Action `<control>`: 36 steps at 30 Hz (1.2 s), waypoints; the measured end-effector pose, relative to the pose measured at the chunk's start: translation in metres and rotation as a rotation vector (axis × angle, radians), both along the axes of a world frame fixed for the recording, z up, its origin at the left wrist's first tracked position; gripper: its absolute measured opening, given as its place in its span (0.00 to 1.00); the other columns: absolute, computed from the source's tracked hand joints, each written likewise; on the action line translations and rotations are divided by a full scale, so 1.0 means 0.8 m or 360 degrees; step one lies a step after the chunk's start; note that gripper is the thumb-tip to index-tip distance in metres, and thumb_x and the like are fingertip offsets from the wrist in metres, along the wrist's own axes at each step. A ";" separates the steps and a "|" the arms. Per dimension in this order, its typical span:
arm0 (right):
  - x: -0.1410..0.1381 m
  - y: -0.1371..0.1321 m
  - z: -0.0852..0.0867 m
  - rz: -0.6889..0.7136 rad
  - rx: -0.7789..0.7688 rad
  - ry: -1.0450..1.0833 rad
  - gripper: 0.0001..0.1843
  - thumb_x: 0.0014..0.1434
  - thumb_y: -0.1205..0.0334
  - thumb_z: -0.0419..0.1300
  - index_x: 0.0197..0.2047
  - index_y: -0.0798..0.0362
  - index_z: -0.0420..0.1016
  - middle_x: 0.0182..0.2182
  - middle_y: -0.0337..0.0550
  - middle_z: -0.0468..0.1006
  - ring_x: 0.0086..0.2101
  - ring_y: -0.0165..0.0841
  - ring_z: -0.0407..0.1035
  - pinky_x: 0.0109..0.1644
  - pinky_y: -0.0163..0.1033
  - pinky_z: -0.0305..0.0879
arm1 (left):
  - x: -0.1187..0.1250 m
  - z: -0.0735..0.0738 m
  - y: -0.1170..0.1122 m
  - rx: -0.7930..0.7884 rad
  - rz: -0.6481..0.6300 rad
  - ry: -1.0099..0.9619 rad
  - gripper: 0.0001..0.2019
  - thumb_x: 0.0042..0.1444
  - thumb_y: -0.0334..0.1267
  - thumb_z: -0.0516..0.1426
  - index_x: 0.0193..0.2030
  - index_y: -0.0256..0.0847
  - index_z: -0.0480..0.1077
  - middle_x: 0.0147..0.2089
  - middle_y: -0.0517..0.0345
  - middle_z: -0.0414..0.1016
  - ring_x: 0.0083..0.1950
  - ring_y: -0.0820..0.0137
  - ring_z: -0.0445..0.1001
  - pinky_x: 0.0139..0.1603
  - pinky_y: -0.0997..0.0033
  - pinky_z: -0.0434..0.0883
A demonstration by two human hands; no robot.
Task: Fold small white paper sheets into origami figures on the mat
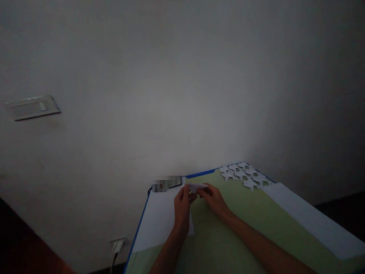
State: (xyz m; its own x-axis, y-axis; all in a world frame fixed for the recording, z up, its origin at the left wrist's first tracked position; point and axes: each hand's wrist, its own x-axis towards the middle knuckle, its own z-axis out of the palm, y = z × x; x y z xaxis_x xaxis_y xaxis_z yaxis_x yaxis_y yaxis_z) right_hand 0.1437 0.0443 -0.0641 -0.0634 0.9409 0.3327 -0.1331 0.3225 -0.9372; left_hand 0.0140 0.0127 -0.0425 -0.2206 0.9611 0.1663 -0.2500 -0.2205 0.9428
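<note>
Between my two hands is a small folded piece of white paper (196,187), raised over the far part of the table. My left hand (182,199) pinches its left end, with the fingers closed. On its right end, my right hand (212,196) grips with thumb and fingertips. The palm sides and some fingers of both hands are hidden. Several folded white paper shapes with pointed ends (242,175) lie grouped at the table's far right corner, apart from my hands.
The green tabletop (228,236) has a blue edge and stands against a grey wall (182,83). White paper sheets lie at left (154,220) and right (308,217). A dark-framed object (175,182), partly blurred, sits at the far left corner. A plug (117,247) is in the wall socket.
</note>
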 end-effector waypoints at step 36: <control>0.013 0.003 0.011 0.0022 0.0081 0.0115 0.17 0.47 0.54 0.72 0.37 0.53 0.76 0.34 0.43 0.81 0.35 0.39 0.74 0.39 0.42 0.70 | 0.007 0.002 -0.009 0.0000 -0.0011 0.0269 0.23 0.47 0.55 0.67 0.35 0.37 0.70 0.30 0.56 0.77 0.28 0.70 0.75 0.29 0.67 0.78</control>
State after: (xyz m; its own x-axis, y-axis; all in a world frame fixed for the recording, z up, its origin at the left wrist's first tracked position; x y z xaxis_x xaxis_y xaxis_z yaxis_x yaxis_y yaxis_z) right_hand 0.1542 0.0465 -0.0552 -0.0502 0.9218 0.3843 -0.2042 0.3672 -0.9074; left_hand 0.0194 0.0058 -0.0410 -0.1832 0.9624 0.2005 -0.0896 -0.2194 0.9715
